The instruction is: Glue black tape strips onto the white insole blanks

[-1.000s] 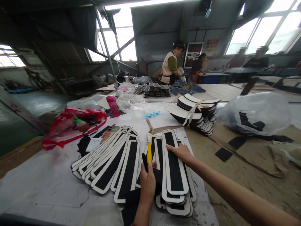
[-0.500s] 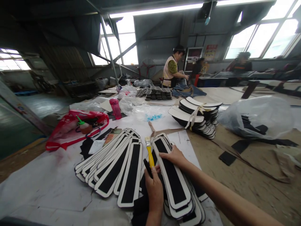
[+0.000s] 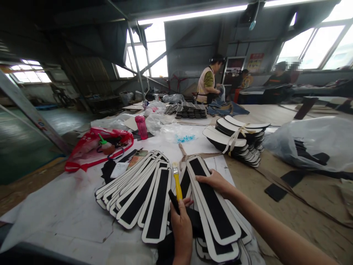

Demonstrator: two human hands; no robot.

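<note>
My left hand [image 3: 181, 225] grips a yellow-handled brush [image 3: 177, 181], bristles pointing away from me, together with a black strip. My right hand [image 3: 216, 181] lies flat on the top piece of a stack of long white-edged black pieces [image 3: 217, 217], near its far end. To the left of the brush, a fan of several similar white-edged pieces [image 3: 138, 191] is spread on the white sheet [image 3: 63, 206] that covers the table.
A red plastic bag [image 3: 93, 147] with a green-capped bottle lies at the left, a pink bottle [image 3: 142, 127] behind it. A tied bundle of pieces [image 3: 237, 140] and a clear bag [image 3: 311, 141] sit at the right. A person in a vest [image 3: 208, 82] works at the far end.
My right hand has shifted the top piece of the stack so it angles to the right. My left hand with the brush stays in place. The view has drifted slightly.
</note>
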